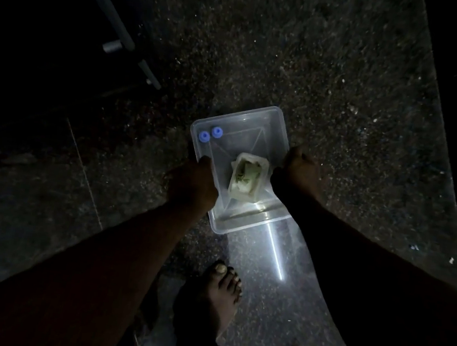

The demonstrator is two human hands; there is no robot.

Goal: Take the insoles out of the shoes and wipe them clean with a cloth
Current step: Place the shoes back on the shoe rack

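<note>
A dim view looking down at a dark speckled stone floor (308, 67). A clear plastic tub (246, 117) sits on it, held by both hands. The left hand (190, 185) grips the tub's left rim with fingers curled over the edge; the right hand (299, 167) grips the right rim the same way. Inside the tub, near its right side, lies a crumpled pale greenish wad, possibly the cloth (247, 176), though the light is too poor to be sure. Two small blue caps (210, 134) lie in the tub's far left corner. A bare foot (220, 293) stands below the tub
</note>
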